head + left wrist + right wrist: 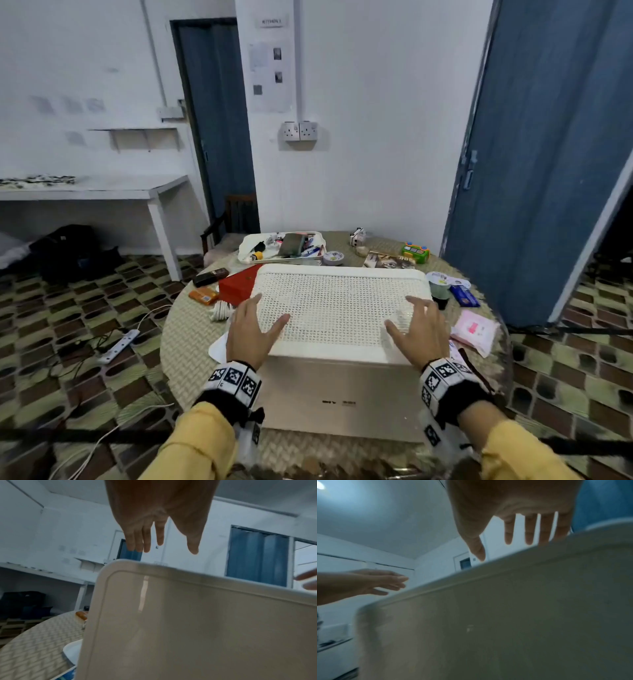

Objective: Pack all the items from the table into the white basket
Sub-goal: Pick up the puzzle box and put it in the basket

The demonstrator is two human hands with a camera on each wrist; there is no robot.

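The white basket (339,387) stands on the near part of the round table, covered by a white perforated lid (339,305). My left hand (255,325) hovers with spread straight fingers over the lid's left end, holding nothing. Over the lid's right end my right hand (416,323) is spread the same way. In the left wrist view the left hand (161,536) is above the basket's smooth wall (188,628). The right wrist view shows the right hand (522,534) above the basket rim (505,572). Whether the palms touch the lid is unclear.
Around the basket lie a red box (236,286), an orange packet (203,295), a dark phone (210,277), a white tray (250,250) of pens and small things, a tape roll (333,257), a toy (415,253), a pink packet (474,330) and a blue packet (464,295).
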